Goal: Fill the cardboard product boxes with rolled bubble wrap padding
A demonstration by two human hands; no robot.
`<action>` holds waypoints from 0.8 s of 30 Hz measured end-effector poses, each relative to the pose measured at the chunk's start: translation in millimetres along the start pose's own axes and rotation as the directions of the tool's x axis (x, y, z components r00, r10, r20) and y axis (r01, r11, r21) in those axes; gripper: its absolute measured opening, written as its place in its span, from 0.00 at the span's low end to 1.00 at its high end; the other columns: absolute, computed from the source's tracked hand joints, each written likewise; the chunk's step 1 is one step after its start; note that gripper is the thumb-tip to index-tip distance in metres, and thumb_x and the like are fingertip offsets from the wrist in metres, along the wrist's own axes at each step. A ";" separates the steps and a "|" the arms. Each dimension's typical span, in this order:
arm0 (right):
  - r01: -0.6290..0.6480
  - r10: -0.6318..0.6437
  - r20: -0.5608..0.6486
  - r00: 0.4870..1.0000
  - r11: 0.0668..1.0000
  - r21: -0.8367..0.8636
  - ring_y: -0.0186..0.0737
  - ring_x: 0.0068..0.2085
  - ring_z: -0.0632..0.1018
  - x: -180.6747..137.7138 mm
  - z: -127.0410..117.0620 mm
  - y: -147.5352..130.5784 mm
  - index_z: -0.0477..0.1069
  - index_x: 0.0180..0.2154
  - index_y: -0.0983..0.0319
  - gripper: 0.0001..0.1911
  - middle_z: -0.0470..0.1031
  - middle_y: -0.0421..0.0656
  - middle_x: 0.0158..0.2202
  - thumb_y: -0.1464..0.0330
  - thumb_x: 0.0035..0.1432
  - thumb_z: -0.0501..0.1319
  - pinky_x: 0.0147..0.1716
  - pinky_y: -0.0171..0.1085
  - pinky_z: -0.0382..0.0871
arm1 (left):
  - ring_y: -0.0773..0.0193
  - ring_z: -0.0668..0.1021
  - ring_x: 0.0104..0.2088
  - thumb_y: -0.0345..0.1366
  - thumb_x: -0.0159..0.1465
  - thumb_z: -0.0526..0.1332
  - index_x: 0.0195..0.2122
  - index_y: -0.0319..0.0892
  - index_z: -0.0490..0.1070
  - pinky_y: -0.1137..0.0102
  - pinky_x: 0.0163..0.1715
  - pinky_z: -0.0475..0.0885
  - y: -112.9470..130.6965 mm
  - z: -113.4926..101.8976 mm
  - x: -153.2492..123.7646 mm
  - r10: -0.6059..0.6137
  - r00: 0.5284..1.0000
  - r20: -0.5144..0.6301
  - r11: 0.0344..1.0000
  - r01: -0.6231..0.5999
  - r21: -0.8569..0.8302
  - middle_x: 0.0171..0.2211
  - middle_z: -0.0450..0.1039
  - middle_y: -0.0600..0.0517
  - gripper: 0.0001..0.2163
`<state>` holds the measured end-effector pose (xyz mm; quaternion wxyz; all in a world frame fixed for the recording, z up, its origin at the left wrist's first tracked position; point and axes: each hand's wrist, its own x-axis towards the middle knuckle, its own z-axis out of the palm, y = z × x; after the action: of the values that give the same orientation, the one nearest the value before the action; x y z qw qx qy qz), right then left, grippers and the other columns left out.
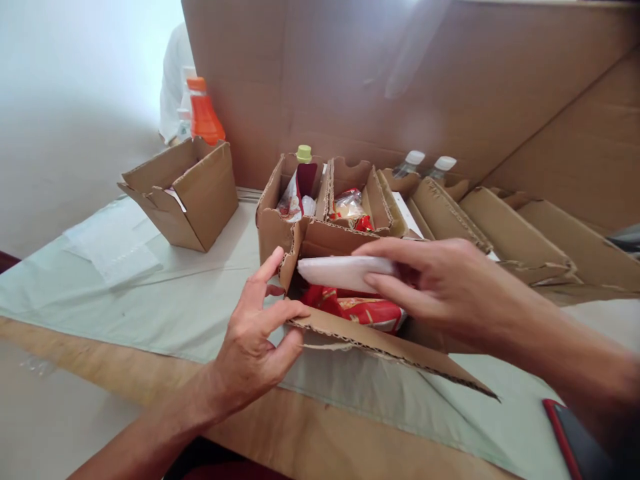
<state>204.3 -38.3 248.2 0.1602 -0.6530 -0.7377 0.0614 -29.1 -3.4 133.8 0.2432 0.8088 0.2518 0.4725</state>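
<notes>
My right hand [440,283] pinches a folded white paper bundle [335,272], perhaps napkins, between thumb and fingers. It holds the bundle inside the top of an open cardboard box [395,347]. Below the bundle, red shiny food packets [373,312] lie in the box. At the box's left corner my left hand [257,337] grips the front wall's upper edge, thumb outside and a finger over the rim. Its index finger reaches up along the side wall. The floor of the box is hidden.
Behind stand more open boxes; one holds a green-capped bottle [304,155], another a clear-wrapped snack [350,203]. A separate box [210,200] stands left beside white sheets [117,243], with an orange bottle [204,113] behind. A red-edged phone [575,437] lies front right. Tall cardboard [340,80] rises behind.
</notes>
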 end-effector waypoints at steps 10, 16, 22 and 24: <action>0.043 0.090 0.462 0.882 0.962 -0.269 0.38 0.24 0.75 71.5 61.8 -36.9 0.80 0.34 0.61 0.05 0.80 0.45 0.29 0.72 0.57 0.64 0.20 0.36 0.55 | 0.44 0.71 0.65 0.21 0.58 0.59 0.41 0.45 0.77 0.50 0.56 0.77 -5.0 4.0 -2.5 -0.058 0.998 0.006 0.998 0.058 -0.032 0.73 0.54 0.44 0.15; 0.025 0.050 0.518 0.854 0.990 -0.137 0.38 0.27 0.77 69.7 65.4 -33.0 0.80 0.39 0.61 0.07 0.82 0.44 0.33 0.68 0.58 0.65 0.22 0.35 0.60 | 0.45 0.72 0.65 0.21 0.59 0.59 0.42 0.45 0.77 0.50 0.58 0.75 -5.6 8.3 -3.7 -0.060 0.998 0.002 0.997 0.060 -0.053 0.72 0.57 0.45 0.15; -0.014 0.018 0.119 0.993 0.999 -0.035 0.38 0.31 0.78 22.6 10.4 -13.4 0.80 0.40 0.58 0.10 0.82 0.41 0.35 0.60 0.62 0.65 0.28 0.37 0.66 | 0.45 0.66 0.68 0.29 0.66 0.62 0.66 0.53 0.62 0.48 0.62 0.72 -9.4 8.4 -18.1 -0.132 0.985 -0.110 0.987 0.120 -0.107 0.75 0.47 0.44 0.28; -0.122 0.124 -0.157 0.980 0.992 0.024 0.40 0.35 0.81 -29.2 -12.5 9.8 0.80 0.46 0.53 0.16 0.83 0.41 0.39 0.53 0.66 0.61 0.33 0.42 0.71 | 0.46 0.67 0.67 0.32 0.67 0.62 0.71 0.54 0.54 0.51 0.60 0.73 -18.9 6.7 -26.1 -0.164 0.980 -0.113 0.977 0.146 -0.153 0.75 0.46 0.43 0.32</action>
<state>220.4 -67.1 252.4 0.2185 -0.6991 -0.6804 0.0245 -37.7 -6.8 102.2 0.3207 0.7360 0.2942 0.5186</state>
